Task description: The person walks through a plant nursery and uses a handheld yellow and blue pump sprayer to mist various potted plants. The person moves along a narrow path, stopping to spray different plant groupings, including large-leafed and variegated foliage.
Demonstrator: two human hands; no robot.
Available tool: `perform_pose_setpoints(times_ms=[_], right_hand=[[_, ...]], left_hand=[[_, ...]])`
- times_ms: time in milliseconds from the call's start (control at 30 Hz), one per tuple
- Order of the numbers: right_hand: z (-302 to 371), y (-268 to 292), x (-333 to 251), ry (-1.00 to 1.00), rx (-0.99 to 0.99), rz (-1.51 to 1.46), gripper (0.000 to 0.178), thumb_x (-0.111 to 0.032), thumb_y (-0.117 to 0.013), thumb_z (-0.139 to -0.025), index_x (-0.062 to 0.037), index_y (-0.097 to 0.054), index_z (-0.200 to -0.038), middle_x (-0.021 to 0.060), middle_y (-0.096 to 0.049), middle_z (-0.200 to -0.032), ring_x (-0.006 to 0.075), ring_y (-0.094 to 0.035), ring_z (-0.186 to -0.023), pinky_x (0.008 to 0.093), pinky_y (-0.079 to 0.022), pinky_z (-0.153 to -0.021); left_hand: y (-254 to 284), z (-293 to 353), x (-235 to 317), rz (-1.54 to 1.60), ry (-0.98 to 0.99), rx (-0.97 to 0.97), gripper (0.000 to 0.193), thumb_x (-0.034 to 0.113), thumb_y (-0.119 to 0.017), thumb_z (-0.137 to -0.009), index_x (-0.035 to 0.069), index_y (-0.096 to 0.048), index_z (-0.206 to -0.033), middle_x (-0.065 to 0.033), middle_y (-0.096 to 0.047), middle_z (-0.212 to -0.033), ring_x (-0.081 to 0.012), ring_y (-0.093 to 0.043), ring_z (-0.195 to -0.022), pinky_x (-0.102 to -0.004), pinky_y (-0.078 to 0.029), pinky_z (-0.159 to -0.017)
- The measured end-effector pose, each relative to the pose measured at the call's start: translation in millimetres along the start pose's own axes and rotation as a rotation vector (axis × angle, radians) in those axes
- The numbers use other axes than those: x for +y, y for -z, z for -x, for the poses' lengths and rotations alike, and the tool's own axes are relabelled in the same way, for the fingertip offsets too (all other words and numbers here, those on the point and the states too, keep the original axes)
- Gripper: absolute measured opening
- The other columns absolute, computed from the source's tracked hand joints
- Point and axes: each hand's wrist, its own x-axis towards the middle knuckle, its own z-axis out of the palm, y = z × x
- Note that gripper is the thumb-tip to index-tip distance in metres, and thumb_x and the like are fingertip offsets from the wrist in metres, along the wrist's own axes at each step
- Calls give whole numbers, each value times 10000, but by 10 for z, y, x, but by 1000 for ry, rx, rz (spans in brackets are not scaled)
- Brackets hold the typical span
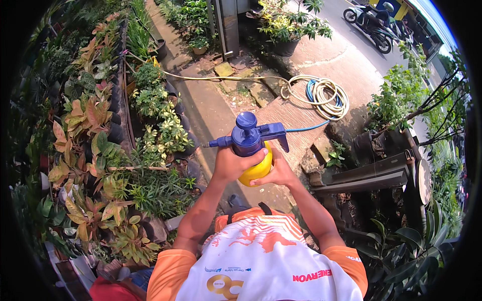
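Held out in front of me is a pump sprayer with a yellow bottle (255, 172) and a dark blue pump head (247, 135). Its nozzle points left and its trigger handle points right. My left hand (232, 164) is closed round the left side, just under the blue head, thumb across the front. On the right side of the bottle, my right hand (277, 171) wraps the lower part, with its thumb at the front. Fingers behind the bottle are hidden. What the bottle contains cannot be seen.
A coiled hose (329, 96), cream and blue, lies on the paving ahead. Leafy plants (83, 165) crowd my left. Metal gutter-like strips (366, 176) and shrubs stand right. A potted plant (286, 46) and a motorcycle (369, 25) are farther off. Someone's red sleeve (113, 288) shows lower left.
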Motion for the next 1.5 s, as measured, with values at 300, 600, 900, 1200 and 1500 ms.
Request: perform_pose_setpoints(times_ms=[300, 600, 900, 1200, 1500], right_hand=[[-118, -199, 329, -11, -267, 102, 1085, -264, -910, -605, -40, -267, -1450, 139, -428, -1396, 253, -423, -1291, 378, -359, -1070], [-603, -55, 98, -226, -344, -477, 452, -372, -424, -978, 13, -577, -1161, 157, -643, -1100, 245, -618, -1038, 373, -475, -908], [-913, -1064, -72, -507, -365, -343, 540, -517, -404, -969, -75, -542, -691, 9, -465, -495, 123, -447, -427, 262, -346, -448], [-1114, -1562, 760, -526, -120, -276, 407, -372, -462, -945, -78, -496, -666, -5, -420, -498, 105, -365, -418, 279, -278, -429], [-1644, -1840, 1276, -586, -236, -158, 481, -374, -475, -962, -52, -576, -619, 29, -515, -511, 109, -465, -441, 270, -329, -429]], left_hand=[[498, -32, 62, -160, -210, -212, 408, 239, -822, -637, 36, -630, -935, -56, -666, -837, -135, -619, -729, -310, -517, -724], [1303, 12, -541, -213, -107, -298, 623, 279, -877, -575, 21, -602, -1071, -107, -601, -1087, -214, -587, -978, -351, -457, -906], [1852, 166, -1058, -17, 135, -323, 697, 220, -879, -624, 23, -569, -1217, -112, -597, -1195, -208, -543, -1152, -350, -412, -1011], [2052, 590, -1060, -508, 249, 574, 583, 465, -704, -833, 7, -552, -1161, -132, -623, -1068, -251, -594, -945, -363, -474, -851], [2092, -149, -1343, -912, 222, 472, 382, 412, -549, -919, 34, -603, -905, -198, -631, -764, -411, -626, -722, -479, -500, -643]])
